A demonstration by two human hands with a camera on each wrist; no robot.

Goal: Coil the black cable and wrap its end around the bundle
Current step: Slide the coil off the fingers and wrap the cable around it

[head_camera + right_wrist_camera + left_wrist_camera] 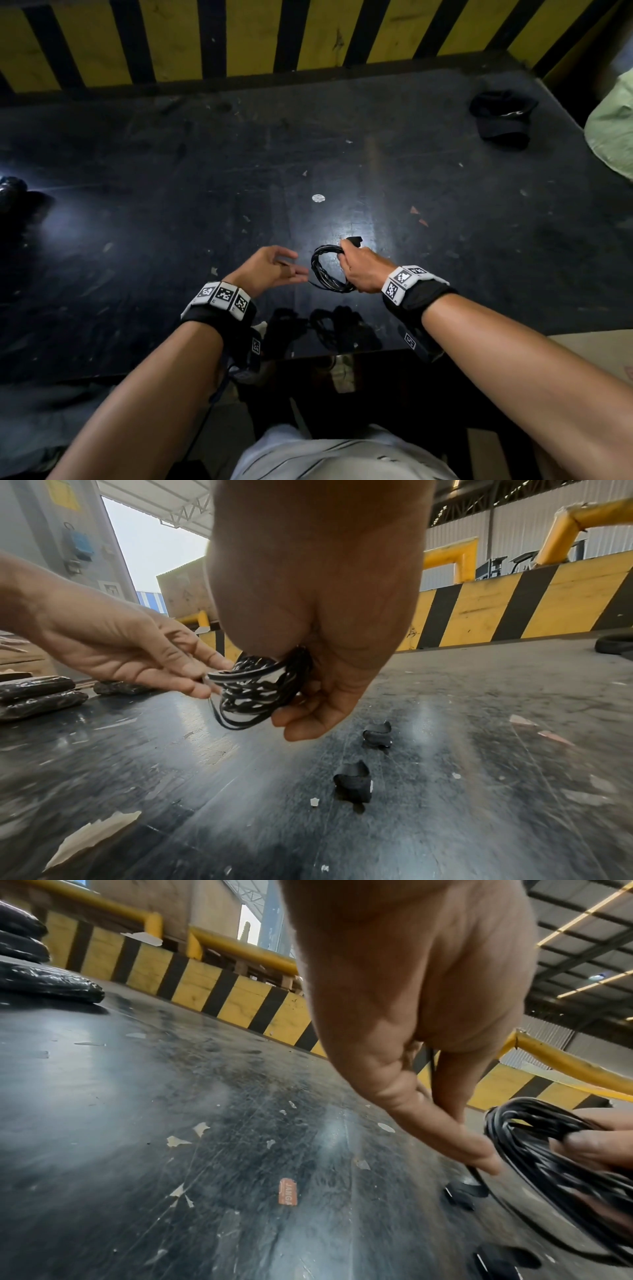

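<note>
The right hand [363, 270] holds the coiled black cable [325, 270] just above the counter [171, 205], low in the middle of the head view. Its fingers curl round one side of the loops, so the bundle keeps its round shape and cannot spring open. A dark plug or connector [354, 241] sticks out above the knuckles; it probably belongs to the cable.

The left hand [274, 270] sits just left of the coil, palm turned up. In the head view its fingers look fairly straight, yet the left wrist view shows the thumb [445, 1131] and a finger closing on a thin black strand, most likely the loose end of the cable, running from the fingertips toward the bundle. Holding the tail apart from the loops this way leaves it free to be led around them.

By the look of it, coiling is nearly or fully done and the wrapping step is about to start. The tail looks short, so it needs tension while the right hand keeps the loops pinched together.

Elsewhere on the counter lie a dark cap [501, 118] in the upper right, black wrapped bundles [37, 696] at the left edge of the right wrist view, and two small black pieces [354, 781] below the right hand.
</note>
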